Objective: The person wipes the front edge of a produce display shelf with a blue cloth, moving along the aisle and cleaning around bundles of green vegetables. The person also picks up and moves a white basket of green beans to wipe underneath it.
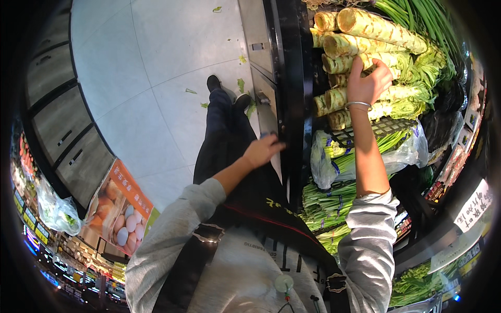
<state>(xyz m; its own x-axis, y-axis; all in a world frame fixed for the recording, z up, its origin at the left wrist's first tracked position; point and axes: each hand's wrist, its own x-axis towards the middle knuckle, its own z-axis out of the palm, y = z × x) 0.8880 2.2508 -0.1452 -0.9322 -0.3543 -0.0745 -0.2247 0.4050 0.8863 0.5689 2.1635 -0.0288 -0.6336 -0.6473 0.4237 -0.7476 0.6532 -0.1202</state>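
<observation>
My right hand (368, 83), with a silver bangle at the wrist, rests on a pile of celtuce stems (381, 29). Its thumb and forefinger are spread against one stem in the middle of the pile; no firm grip shows. The thick, pale stems lie with cut ends to the left and leafy tops (426, 74) to the right. My left hand (264, 150) hangs in front of my dark apron (242, 168), beside the black edge of the display, its fingers loosely bent. A small bluish patch shows by its fingertips; whether the hand holds it is unclear.
Bagged green stalks (352, 160) and bundled greens (325, 203) lie nearer me than the celtuce. Long green leaves (422, 23) lie beyond it. The black display edge (293, 98) runs along my right side. Leaf scraps (240, 84) litter the tiled floor (164, 70). Drawer fronts (70, 137) stand at left.
</observation>
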